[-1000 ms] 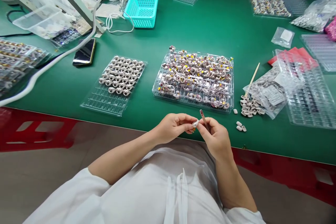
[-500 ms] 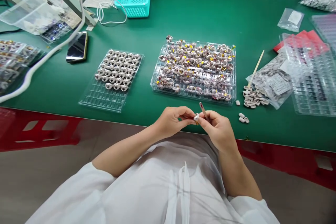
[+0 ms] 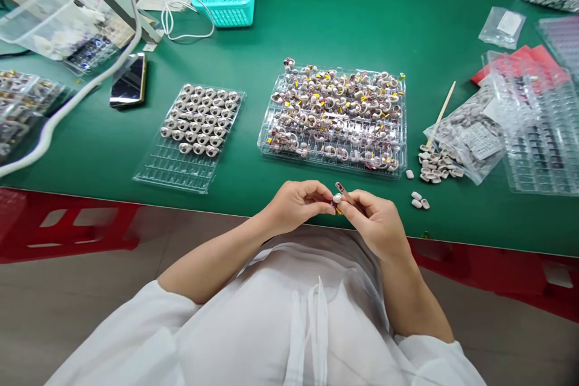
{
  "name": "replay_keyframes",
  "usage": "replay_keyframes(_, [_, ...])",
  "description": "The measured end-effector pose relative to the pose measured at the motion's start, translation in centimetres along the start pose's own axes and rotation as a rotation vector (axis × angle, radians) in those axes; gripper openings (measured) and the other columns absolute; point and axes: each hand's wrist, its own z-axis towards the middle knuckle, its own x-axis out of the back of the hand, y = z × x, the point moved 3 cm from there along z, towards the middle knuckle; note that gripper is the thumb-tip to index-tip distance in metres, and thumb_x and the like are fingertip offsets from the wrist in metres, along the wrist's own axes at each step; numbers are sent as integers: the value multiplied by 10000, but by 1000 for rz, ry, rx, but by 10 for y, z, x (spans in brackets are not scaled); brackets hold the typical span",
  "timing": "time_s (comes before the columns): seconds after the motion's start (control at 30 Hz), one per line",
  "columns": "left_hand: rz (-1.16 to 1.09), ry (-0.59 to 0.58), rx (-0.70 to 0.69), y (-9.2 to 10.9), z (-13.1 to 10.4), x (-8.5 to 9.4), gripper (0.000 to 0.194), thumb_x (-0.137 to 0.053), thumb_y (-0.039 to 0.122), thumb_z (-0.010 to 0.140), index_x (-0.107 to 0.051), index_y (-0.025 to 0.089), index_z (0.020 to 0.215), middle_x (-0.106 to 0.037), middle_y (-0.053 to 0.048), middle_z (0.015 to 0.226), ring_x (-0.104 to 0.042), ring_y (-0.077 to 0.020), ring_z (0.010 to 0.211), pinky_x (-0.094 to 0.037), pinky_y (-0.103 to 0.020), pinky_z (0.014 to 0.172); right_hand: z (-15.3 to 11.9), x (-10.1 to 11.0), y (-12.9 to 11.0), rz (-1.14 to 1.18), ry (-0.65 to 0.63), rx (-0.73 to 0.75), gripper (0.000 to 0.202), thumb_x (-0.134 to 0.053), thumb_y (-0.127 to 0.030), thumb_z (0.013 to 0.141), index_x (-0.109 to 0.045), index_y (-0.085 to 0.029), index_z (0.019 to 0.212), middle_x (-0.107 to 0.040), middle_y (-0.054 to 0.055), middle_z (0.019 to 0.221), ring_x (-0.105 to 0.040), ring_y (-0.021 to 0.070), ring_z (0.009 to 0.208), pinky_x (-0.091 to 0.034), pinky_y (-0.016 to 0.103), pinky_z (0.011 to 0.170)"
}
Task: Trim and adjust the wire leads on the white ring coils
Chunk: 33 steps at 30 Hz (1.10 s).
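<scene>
In the head view, my left hand [image 3: 299, 206] pinches a small pale ring-shaped piece [image 3: 337, 198] between thumb and fingertips, over the table's front edge. A bit of yellow and dark red shows on the piece's underside. My right hand [image 3: 376, 221] is closed around a thin brownish stick [image 3: 348, 195] with a red-marked end, and its thumb tip presses against the same piece. The stick slants up and left, its end just above the piece. Behind my hands lies a clear tray [image 3: 265, 143] heaped with similar pieces bearing yellow and red bits.
Left of it, a second clear tray [image 3: 174, 176] has rows of pale pieces. To the right are loose white caps [image 3: 435, 167], a wooden stick [image 3: 442, 113], a plastic bag [image 3: 479, 142] and stacked clear trays [image 3: 538, 151]. A phone [image 3: 129, 80] and turquoise basket [image 3: 231, 12] lie farther back left.
The brown stick has tilted further left, bringing its end over the piece. The piece has turned slightly between my fingers, showing more dark red. Both hands stay in nearly the same place.
</scene>
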Motion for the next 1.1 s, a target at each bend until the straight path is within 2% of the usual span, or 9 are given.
replay_keyframes(0.17, [-186, 13, 89, -3, 1, 1, 191, -828, 191, 685, -703, 136, 818, -761, -28, 742, -720, -156, 704, -583, -268, 699, -5, -3, -5, -43, 74, 179, 160, -603, -268, 925, -735, -205, 860, -655, 26, 782, -559, 134, 664, -416, 254, 563])
replay_keyframes(0.33, [-310, 1, 146, 3, 0, 2, 251, -874, 205, 642, -702, 108, 796, -752, -27, 700, -703, -131, 645, -601, -256, 669, -10, -6, -1, -64, 90, 369, 161, -619, -150, 895, -743, -222, 972, -692, 34, 883, -528, 90, 583, -423, 231, 511])
replay_keyframes(0.6, [-381, -9, 159, 1, 0, 1, 305, -910, 226, 605, -721, 106, 812, -766, -35, 725, -715, -143, 661, -616, -284, 706, -12, -10, 2, -61, 125, 443, 186, -632, -84, 877, -711, -227, 967, -690, 23, 892, -568, 84, 607, -440, 198, 493])
replay_keyframes(0.77, [-407, -65, 229, 3, -4, 1, 356, -897, 263, 659, -719, 96, 918, -781, -70, 796, -733, -162, 694, -615, -294, 713, -15, -8, 2, -230, 144, 642, 287, -622, -33, 865, -657, -225, 1074, -692, 49, 917, -654, 148, 795, -544, 249, 662])
replay_keyframes(0.83, [-433, -75, 281, 3, -5, 1, 375, -890, 279, 681, -697, 96, 945, -781, -81, 792, -734, -161, 672, -611, -287, 689, -16, -7, 4, -311, 137, 732, 309, -619, -25, 863, -639, -216, 1106, -694, 63, 922, -656, 161, 811, -554, 275, 704])
replay_keyframes(1.0, [-553, -119, 394, 1, -2, 0, 416, -919, 274, 643, -709, 84, 948, -763, -80, 767, -735, -163, 692, -611, -274, 697, -14, -4, 7, -485, 117, 847, 347, -605, -34, 860, -611, -194, 1167, -696, 77, 898, -627, 166, 729, -530, 281, 644])
replay_keyframes(1.1, [-538, -179, 440, 1, 1, 1, 391, -906, 264, 660, -744, 77, 962, -759, -79, 795, -724, -143, 697, -606, -260, 725, -14, -4, 6, -572, 95, 908, 357, -594, -56, 872, -589, -180, 1206, -709, 85, 906, -610, 170, 707, -519, 291, 633])
